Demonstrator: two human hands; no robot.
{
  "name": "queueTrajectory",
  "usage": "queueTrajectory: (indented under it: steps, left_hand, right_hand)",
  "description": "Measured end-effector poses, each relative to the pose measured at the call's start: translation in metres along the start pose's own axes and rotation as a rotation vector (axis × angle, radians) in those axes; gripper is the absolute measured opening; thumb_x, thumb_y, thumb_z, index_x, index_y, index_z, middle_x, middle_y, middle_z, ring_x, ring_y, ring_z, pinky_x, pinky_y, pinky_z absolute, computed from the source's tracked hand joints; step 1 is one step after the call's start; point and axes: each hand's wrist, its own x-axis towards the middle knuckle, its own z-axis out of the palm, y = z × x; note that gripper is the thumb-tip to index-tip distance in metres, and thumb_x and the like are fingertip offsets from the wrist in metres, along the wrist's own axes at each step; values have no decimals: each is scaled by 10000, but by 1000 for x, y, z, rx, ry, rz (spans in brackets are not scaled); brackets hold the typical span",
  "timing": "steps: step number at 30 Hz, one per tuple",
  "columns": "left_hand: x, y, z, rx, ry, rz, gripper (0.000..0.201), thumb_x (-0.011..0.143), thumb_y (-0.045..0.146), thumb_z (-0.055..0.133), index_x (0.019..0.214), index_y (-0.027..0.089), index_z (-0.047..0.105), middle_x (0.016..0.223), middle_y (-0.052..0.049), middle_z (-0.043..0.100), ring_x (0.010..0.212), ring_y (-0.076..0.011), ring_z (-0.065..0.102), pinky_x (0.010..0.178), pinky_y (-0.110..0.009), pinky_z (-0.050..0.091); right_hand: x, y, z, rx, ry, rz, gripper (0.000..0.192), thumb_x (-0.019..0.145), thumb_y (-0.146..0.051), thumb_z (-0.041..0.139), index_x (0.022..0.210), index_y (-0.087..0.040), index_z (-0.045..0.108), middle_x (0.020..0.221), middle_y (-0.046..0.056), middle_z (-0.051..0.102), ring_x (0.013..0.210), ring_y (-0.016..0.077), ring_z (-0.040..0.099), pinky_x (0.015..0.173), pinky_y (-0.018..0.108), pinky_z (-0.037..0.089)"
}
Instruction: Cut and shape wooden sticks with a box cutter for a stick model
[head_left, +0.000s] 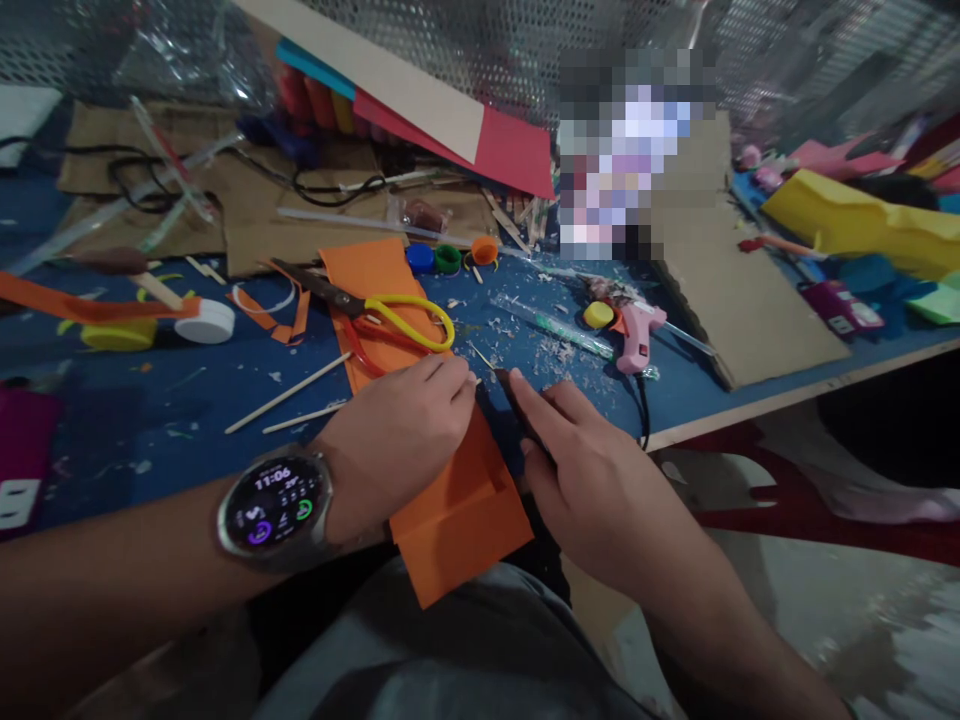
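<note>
My left hand (409,410), with a watch on its wrist, is closed over the table. A thin wooden stick (304,418) runs in under it, and a pale tip shows by the fingertips. My right hand (592,470) grips a dark knife (514,400), its index finger stretched along the top; the blade points toward my left fingers. An orange paper strip (457,560) lies below my hands and hangs over the table edge. Just beyond the left hand rest scissors (409,315) with yellow and red handles. A second wooden stick (289,393) lies left of them.
A pink glue gun (637,335) lies right of a yellow cap (598,315). Blue, green and orange bottle caps (448,258) line up behind the scissors. Cardboard (765,320) leans at right. An orange strip with wheel-like caps (202,320) stands left. Scraps litter the blue table.
</note>
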Motion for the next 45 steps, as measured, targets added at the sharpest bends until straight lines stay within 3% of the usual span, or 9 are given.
queueTrajectory:
  steps: [12, 21, 27, 31, 36, 42, 45]
  left_hand:
    - [-3, 2, 5, -12, 38, -17, 225, 971, 30, 489, 1054, 78, 693, 960, -115, 641, 857, -274, 626, 738, -396, 553]
    - [-2, 2, 5, -60, -19, -41, 201, 981, 45, 507, 1080, 87, 678, 994, -112, 640, 882, -278, 644, 738, -397, 587]
    - [-1, 1, 3, -55, 10, -23, 171, 957, 36, 551, 1027, 78, 701, 956, -116, 643, 846, -284, 638, 732, -412, 593]
    - [-2, -3, 3, -25, 30, 0, 248, 986, 56, 521, 1129, 33, 722, 987, -140, 666, 900, -296, 650, 802, -425, 604]
    - [-3, -7, -1, -72, -46, -53, 355, 999, 32, 454, 1252, 53, 701, 1032, -138, 683, 921, -306, 670, 788, -425, 614]
    - [-1, -8, -4, -61, -15, -44, 306, 999, 38, 438, 1073, 111, 725, 968, -114, 674, 859, -294, 652, 701, -397, 582]
    - [-2, -8, -1, -42, -18, -43, 308, 1002, 50, 434, 1088, 100, 725, 979, -123, 675, 869, -289, 649, 710, -392, 580]
  right_hand:
    - [12, -5, 5, 23, -73, 8, 689, 1041, -158, 402, 1728, -126, 368, 1301, 189, 609, 1001, 306, 688, 850, 506, 639]
    - [10, -3, 10, 27, -36, -18, 690, 1029, -165, 407, 1717, -124, 388, 1279, 182, 612, 984, 288, 680, 804, 449, 632]
    - [10, -1, 9, 44, 1, -17, 680, 1036, -182, 417, 1713, -126, 393, 1279, 179, 620, 1006, 288, 672, 847, 454, 624]
    - [10, 2, 7, 55, 37, 6, 679, 1041, -184, 430, 1715, -121, 386, 1292, 180, 623, 1038, 307, 668, 874, 486, 618]
    - [7, 4, 8, 38, 22, 10, 674, 1048, -190, 429, 1718, -138, 386, 1281, 173, 620, 1014, 297, 668, 858, 463, 613]
    - [6, 5, 11, 35, 25, -7, 684, 1040, -199, 428, 1718, -125, 377, 1281, 177, 621, 1013, 299, 671, 830, 450, 615]
    - [6, 5, 11, 25, 22, -5, 692, 1032, -204, 437, 1719, -137, 377, 1281, 175, 619, 1001, 290, 674, 809, 427, 610]
